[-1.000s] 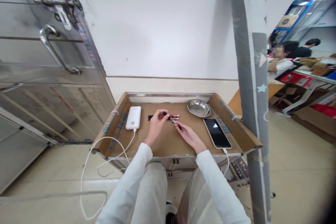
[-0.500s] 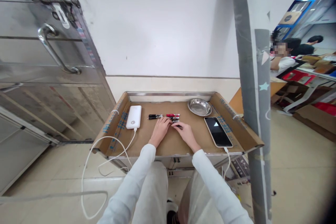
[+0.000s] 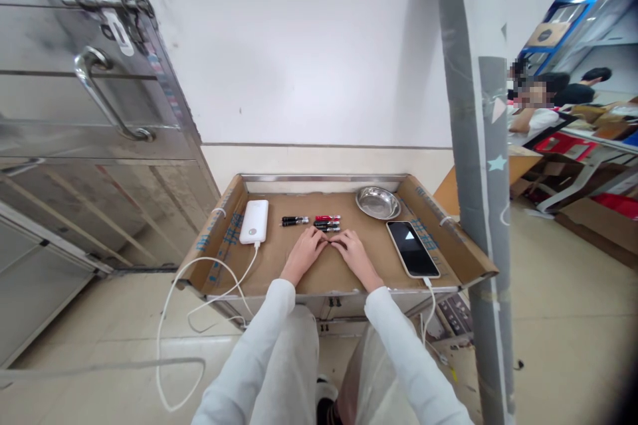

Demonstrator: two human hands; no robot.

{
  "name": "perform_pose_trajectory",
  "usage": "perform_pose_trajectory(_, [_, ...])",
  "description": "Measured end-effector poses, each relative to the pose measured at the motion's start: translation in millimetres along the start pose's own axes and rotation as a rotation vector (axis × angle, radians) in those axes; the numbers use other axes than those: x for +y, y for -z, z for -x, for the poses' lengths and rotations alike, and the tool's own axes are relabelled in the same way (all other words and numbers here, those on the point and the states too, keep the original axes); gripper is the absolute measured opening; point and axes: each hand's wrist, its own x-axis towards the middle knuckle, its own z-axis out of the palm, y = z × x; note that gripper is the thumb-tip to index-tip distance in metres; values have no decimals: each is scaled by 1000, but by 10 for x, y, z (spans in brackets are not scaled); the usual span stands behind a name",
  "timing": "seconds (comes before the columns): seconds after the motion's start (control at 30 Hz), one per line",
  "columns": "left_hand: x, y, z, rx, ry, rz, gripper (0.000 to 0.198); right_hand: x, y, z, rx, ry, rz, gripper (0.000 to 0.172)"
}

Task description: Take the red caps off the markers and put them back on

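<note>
Your left hand [image 3: 305,253] and right hand [image 3: 355,254] lie empty, fingers loosely spread, fingertips meeting just near of the pens [image 3: 312,221] mid-tray [image 3: 276,252]; nudge lightly from both ends, so none rolls.

Pens [image 3: 312,220] lie mid-worktop [image 3: 279,269], power bank [image 3: 254,221] to their left, bowl [image 3: 377,202] far right, phone [image 3: 413,249] right and nearer, left hand [image 3: 304,254] and right hand [image 3: 355,254] just near of the pens.
</note>
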Motion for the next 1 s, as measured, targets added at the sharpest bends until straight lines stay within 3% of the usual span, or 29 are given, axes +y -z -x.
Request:
perform_pose_trajectory(0.3, [5, -67, -166, 81, 114, -40, 16, -55, 10, -172, 54, -45, 144, 18])
perform_pose_trajectory(0.4, [-13, -55, -163, 167, 121, -110, 17, -76, 26, -152, 44, -51, 136, 19])
perform_pose_trajectory(0.57, [-74, 19, -117, 349, 352, -382, 25, -70, 42, -133, 54, -118, 71, 21])
perform_pose_trajectory(0.7, [-90, 77, -83, 321, 519, -537, 23, -70, 62, -140, 80, -170, -122, 24])
perform_pose_trajectory(0.83, [-96, 120, -10, 282, 529, -592, 19, -114, 77, -108, 103, -205, -226, 27])
perform_pose_trajectory(0.93, [-91, 156, 85, 292, 526, -520, 21, -182, 44, -92, 131, -215, -265, 29])
perform_pose_trajectory(1.0, [-51, 174, 144, 291, 453, -350, 21, -244, -5, -104, 176, -253, -351, 32])
